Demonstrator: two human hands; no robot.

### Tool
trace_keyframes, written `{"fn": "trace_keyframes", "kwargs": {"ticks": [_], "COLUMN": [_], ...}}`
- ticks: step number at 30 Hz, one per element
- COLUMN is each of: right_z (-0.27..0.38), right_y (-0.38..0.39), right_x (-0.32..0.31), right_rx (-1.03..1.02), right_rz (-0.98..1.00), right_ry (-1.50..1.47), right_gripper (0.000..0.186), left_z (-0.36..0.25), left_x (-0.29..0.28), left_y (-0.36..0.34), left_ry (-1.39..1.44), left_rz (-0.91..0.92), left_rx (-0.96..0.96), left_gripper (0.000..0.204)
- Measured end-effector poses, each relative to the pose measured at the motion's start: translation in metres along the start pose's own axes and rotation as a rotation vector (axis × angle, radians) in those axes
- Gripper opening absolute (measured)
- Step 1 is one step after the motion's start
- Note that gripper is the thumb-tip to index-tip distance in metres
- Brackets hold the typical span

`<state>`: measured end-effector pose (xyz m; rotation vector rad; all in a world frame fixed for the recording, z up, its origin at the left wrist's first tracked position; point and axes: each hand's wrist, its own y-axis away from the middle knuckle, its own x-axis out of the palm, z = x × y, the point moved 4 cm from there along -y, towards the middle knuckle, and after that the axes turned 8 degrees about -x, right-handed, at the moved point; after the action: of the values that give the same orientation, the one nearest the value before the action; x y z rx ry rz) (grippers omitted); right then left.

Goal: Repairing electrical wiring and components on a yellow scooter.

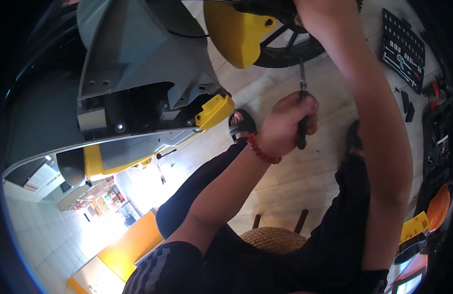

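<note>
My left hand (291,117), with a red bead bracelet at its wrist, is closed around a dark-handled hand tool (302,85) with a slim metal shaft. The shaft points up toward the black spoked wheel (285,55); whether its tip touches the tyre I cannot tell. My right hand (318,13) reaches to the top edge, beside the wheel's hub, and its fingers are out of sight. Left of the wheel hangs a yellow fender (236,36). The grey body panel (143,54) of a grey and yellow scooter fills the upper left.
An open socket set case (403,51) lies on the floor at the upper right. Another black tool tray (437,142) is below it. An orange piece (438,208) sits at the lower right. A woven stool (273,239) is under me. Pliers (161,174) lie by the scooter.
</note>
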<state>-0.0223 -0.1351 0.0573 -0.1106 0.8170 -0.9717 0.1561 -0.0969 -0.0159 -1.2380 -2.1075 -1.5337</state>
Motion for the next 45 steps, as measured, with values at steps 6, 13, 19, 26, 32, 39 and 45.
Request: {"fn": "trace_keyframes", "kwargs": {"ticks": [6, 13, 19, 26, 32, 39, 45], "right_z": [-0.011, 0.006, -0.003, 0.003, -0.014, -0.011, -0.015], "right_y": [-0.011, -0.004, -0.007, -0.003, -0.011, -0.005, -0.007], "right_x": [0.008, -0.002, 0.006, 0.000, 0.013, 0.007, 0.017], "right_rx": [0.052, 0.008, 0.102, -0.082, 0.125, -0.098, 0.039], "right_rz": [0.128, 0.085, 0.187, -0.018, 0.306, 0.029, 0.148], "right_ry": [0.053, -0.018, 0.040, -0.031, 0.049, -0.039, -0.035], "right_gripper": [0.026, 0.022, 0.021, 0.023, 0.019, 0.015, 0.012], "left_z": [0.006, 0.006, 0.008, 0.006, 0.008, 0.005, 0.003], "left_x": [0.001, 0.001, -0.001, -0.001, -0.002, -0.001, -0.005], "left_y": [0.000, 0.000, -0.002, -0.001, -0.001, 0.000, 0.003], "left_ry": [0.061, 0.039, 0.073, 0.009, 0.005, -0.004, 0.017], "left_rz": [-0.039, -0.044, -0.028, -0.059, -0.079, -0.082, -0.090], "left_rx": [-0.001, 0.013, 0.001, 0.001, -0.020, -0.017, 0.000], "left_gripper": [0.019, 0.018, 0.018, 0.018, 0.019, 0.017, 0.015]}}
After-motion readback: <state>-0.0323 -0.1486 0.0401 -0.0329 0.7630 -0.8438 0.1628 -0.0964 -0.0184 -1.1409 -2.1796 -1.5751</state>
